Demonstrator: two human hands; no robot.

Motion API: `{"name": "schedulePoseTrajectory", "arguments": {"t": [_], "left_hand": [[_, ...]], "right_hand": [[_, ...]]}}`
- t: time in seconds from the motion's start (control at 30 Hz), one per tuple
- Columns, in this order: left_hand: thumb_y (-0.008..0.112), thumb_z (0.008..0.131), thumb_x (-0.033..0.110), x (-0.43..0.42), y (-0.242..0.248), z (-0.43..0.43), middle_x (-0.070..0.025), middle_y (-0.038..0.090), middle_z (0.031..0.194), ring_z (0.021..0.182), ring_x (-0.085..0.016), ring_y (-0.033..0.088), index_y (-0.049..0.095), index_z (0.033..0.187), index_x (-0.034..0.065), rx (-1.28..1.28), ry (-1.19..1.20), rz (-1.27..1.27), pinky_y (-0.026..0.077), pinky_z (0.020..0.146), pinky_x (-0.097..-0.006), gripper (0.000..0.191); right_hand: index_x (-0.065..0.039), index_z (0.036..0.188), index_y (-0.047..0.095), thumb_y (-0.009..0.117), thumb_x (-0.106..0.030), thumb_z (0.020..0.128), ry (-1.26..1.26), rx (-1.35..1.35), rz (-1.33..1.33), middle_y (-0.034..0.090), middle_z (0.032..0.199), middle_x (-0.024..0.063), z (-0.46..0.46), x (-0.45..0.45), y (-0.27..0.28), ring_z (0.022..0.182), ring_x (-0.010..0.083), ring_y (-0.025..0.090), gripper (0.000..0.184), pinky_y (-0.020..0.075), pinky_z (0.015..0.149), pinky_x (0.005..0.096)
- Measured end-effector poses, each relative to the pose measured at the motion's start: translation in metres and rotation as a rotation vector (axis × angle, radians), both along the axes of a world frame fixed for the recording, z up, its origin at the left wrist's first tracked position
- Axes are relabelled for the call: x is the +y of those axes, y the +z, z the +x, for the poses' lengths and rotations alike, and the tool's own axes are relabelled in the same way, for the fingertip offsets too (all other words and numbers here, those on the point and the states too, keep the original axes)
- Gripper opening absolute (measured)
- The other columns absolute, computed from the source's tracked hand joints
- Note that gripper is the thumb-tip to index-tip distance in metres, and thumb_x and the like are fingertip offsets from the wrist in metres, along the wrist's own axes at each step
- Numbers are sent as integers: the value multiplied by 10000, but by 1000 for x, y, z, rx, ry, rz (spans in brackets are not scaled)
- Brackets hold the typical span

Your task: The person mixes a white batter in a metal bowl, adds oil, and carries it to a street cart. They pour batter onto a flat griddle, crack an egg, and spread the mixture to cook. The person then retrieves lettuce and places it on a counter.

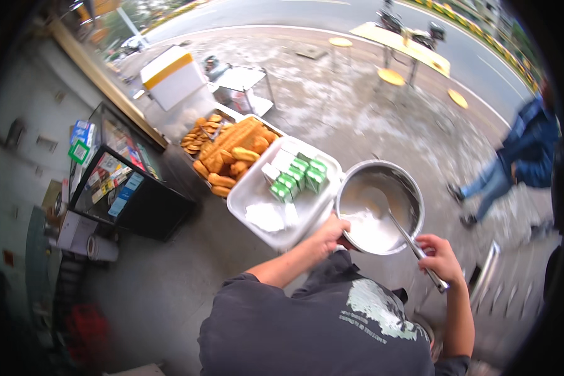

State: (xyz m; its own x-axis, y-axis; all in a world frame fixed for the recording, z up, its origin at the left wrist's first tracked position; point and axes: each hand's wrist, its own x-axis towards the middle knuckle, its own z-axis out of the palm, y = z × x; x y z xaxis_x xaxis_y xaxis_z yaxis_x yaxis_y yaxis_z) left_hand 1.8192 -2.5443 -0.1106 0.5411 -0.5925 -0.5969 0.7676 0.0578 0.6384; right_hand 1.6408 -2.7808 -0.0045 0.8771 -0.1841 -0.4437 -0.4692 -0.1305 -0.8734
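Note:
A large metal pot [418, 197] is directly in front of me, with pale liquid [366, 230] low inside it. My left hand [336, 231] grips the near left part of its rim. A metal ladle [404, 235] leans over the right side, its lower end in the pot; my right hand [439, 258] is at its handle, fingers curled around it. Left of the pot stands a white plastic tub [239, 192] with green-and-white cartons [298, 176] and white packets [265, 217]. Behind the tub, trays hold fried dough sticks [221, 180] and small round fried cakes [195, 141].
A glass-sided display case [122, 183] stands at the left. Beyond the food are a foam box [174, 77] and a metal cart [244, 77]. A yellow table [404, 44] with stools stands near the road. At the right is a person in blue [528, 145].

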Motion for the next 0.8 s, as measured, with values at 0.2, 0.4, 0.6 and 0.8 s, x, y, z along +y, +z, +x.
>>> {"name": "schedulePoseTrajectory", "arguments": {"t": [0.2,0.4,0.6,0.8], "left_hand": [[470,682,-40,-76,-76,117,-240,534,1019,721,-370,652,284,1286,3,-67,57,-66,578,439,-477,633],[469,669,-46,-144,-89,228,-226,560,974,690,-361,655,349,1243,-43,-30,242,6,578,452,-478,586],[483,669,-26,-205,-119,330,-211,601,972,747,-344,659,486,1169,-53,-76,457,29,587,529,-486,500],[492,683,-42,-242,-121,428,-245,573,1063,900,-422,617,441,1210,-95,-18,694,-37,552,678,-601,532]], "right_hand": [[16,1117,480,578,77,660,58,50,331,600,856,157,149,-106,-70,574,196,603,471,499,491,298],[13,1134,468,583,57,680,245,96,303,592,869,152,306,-191,-93,605,197,608,470,505,524,304],[5,1187,459,568,5,723,633,88,188,561,879,117,490,-276,-122,663,170,606,477,502,574,288],[10,1211,445,550,-37,748,890,103,220,560,872,102,669,-306,-129,669,160,597,477,478,585,278]]}}
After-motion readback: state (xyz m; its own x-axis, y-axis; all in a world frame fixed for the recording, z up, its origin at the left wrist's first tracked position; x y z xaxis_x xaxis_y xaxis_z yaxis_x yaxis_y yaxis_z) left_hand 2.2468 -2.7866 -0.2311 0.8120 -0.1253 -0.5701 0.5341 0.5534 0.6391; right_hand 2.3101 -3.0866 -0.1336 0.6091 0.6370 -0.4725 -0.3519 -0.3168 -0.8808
